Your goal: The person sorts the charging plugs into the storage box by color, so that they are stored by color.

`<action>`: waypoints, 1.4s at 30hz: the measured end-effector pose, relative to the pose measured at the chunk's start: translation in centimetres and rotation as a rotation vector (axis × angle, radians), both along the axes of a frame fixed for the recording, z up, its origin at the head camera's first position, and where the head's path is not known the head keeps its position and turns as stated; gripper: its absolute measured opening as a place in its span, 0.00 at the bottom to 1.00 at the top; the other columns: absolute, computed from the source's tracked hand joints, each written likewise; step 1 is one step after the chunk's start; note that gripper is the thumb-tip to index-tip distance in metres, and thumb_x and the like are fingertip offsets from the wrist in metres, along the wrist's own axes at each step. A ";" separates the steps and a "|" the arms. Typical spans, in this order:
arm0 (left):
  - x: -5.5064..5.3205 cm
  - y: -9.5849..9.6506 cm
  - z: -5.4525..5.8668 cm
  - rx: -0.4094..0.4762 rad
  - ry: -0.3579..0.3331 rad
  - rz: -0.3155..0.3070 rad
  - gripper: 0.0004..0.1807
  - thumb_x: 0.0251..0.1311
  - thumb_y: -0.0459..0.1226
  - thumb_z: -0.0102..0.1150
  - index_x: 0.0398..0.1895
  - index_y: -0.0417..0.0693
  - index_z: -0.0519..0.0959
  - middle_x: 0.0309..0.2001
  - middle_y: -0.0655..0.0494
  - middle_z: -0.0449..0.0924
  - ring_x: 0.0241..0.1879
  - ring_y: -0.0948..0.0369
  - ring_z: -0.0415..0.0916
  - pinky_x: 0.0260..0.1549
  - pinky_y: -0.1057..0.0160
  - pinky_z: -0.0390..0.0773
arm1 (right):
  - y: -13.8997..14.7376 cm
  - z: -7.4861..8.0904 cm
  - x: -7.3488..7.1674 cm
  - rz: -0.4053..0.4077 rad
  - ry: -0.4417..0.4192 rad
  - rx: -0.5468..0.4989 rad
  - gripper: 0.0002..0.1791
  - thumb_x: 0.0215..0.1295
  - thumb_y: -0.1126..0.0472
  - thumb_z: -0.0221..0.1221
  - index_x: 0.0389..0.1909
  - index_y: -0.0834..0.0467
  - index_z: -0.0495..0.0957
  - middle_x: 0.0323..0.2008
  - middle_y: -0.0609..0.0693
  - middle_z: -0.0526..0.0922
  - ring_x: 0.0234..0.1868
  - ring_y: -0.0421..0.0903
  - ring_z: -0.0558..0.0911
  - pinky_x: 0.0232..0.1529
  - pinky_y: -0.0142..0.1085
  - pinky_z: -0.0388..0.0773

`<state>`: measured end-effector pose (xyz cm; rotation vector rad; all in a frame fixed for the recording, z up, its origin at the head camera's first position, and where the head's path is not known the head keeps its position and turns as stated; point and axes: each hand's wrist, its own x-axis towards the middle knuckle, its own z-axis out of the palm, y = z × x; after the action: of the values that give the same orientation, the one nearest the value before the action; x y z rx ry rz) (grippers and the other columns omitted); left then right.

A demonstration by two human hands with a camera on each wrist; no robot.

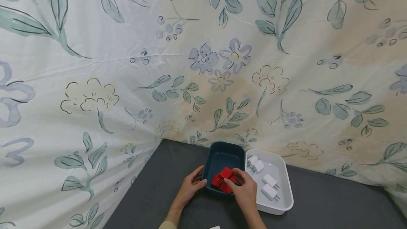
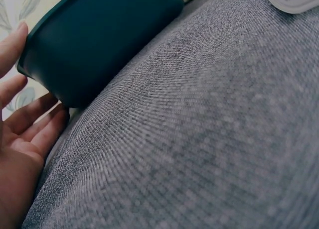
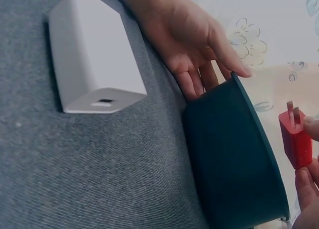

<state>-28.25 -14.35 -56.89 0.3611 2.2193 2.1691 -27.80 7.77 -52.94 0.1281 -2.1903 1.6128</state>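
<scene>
My left hand point(image 1: 190, 187) holds the left side of a dark teal tray point(image 1: 224, 156), thumb at the rim and fingers against the outer wall. In the left wrist view, those fingers reach along the tray's wall point(image 2: 104, 50) near its base. Over the tray's near end, my right hand point(image 1: 247, 188) pinches a red charger plug point(image 1: 226, 173) between thumb and fingers. Two metal prongs stick out from this plug point(image 3: 297, 139) in the right wrist view. More red charger plugs point(image 1: 217, 181) lie beneath it in the tray, partly hidden by the right hand.
Right beside the teal tray stands a white tray point(image 1: 281, 172) with several white charger plugs point(image 1: 269, 191) in it. A white charger block point(image 3: 97, 55) with a port lies on the grey cloth point(image 3: 109, 174) nearby. Flower-patterned fabric point(image 1: 229, 98) hangs behind the table.
</scene>
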 end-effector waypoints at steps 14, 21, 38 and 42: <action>0.3 0.2 0.5 0.006 0.007 0.013 0.31 0.61 0.35 0.55 0.68 0.44 0.59 0.63 0.39 0.65 0.61 0.46 0.64 0.57 0.54 0.67 | 0.3 0.9 -1.4 -0.041 -0.003 0.019 0.25 0.40 0.58 0.74 0.44 0.58 0.80 0.39 0.49 0.83 0.39 0.45 0.82 0.43 0.33 0.79; 0.1 0.3 0.3 0.004 0.006 0.009 0.31 0.61 0.35 0.55 0.67 0.43 0.59 0.63 0.39 0.65 0.61 0.46 0.64 0.56 0.58 0.69 | 0.1 0.2 -2.2 -0.061 -0.001 0.057 0.27 0.40 0.59 0.74 0.45 0.60 0.80 0.40 0.52 0.83 0.38 0.48 0.83 0.42 0.37 0.79; -0.7 0.0 -1.3 0.013 0.007 0.027 0.31 0.60 0.35 0.56 0.67 0.48 0.61 0.64 0.42 0.65 0.61 0.49 0.65 0.52 0.69 0.70 | -0.5 0.3 -3.4 -0.100 -0.079 0.142 0.26 0.44 0.57 0.72 0.47 0.58 0.79 0.43 0.54 0.83 0.40 0.50 0.83 0.44 0.43 0.79; -0.2 0.0 -0.3 0.018 -0.001 0.003 0.32 0.60 0.35 0.56 0.68 0.44 0.59 0.64 0.40 0.63 0.62 0.47 0.63 0.55 0.62 0.69 | -0.4 0.3 -3.6 -0.107 -0.100 0.139 0.26 0.45 0.56 0.71 0.47 0.58 0.79 0.43 0.55 0.83 0.41 0.50 0.82 0.45 0.43 0.78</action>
<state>-28.48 -14.35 -57.19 0.3576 2.2019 2.1916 -31.39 7.38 -52.64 -0.0306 -2.3423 1.4379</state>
